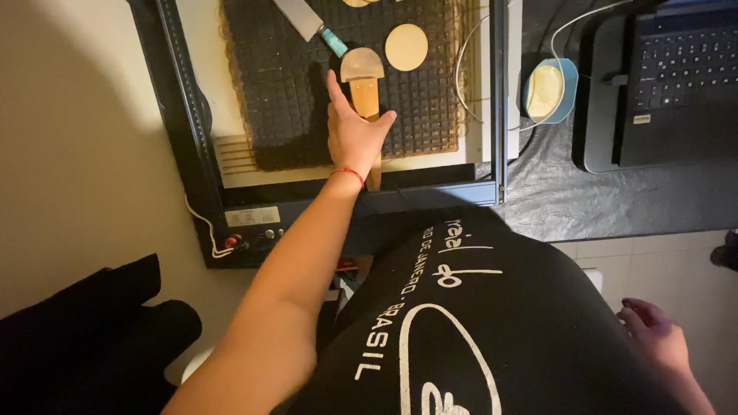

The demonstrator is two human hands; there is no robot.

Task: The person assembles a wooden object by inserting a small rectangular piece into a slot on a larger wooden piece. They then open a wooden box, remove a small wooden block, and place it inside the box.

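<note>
My left hand point(351, 131) reaches forward onto a dark grid bed point(292, 92) inside a black-framed machine. Its fingers rest on a long wooden strip point(364, 96) that lies on the grid, the index finger stretched out and the thumb spread. At the strip's far end sits a pale half-round wooden piece point(362, 64). A pale wooden disc point(406, 46) lies just to the right. A knife with a teal handle point(311, 24) lies at the upper middle. My right hand point(652, 332) hangs low at the right, away from everything, fingers loosely curled.
The machine's black frame point(192, 154) has a control panel with a red button point(231, 240) at its front. A blue tape roll point(550, 90) and a laptop point(669, 77) sit on dark sheeting at the right. Thin wires loop beside the bed. Dark fabric lies lower left.
</note>
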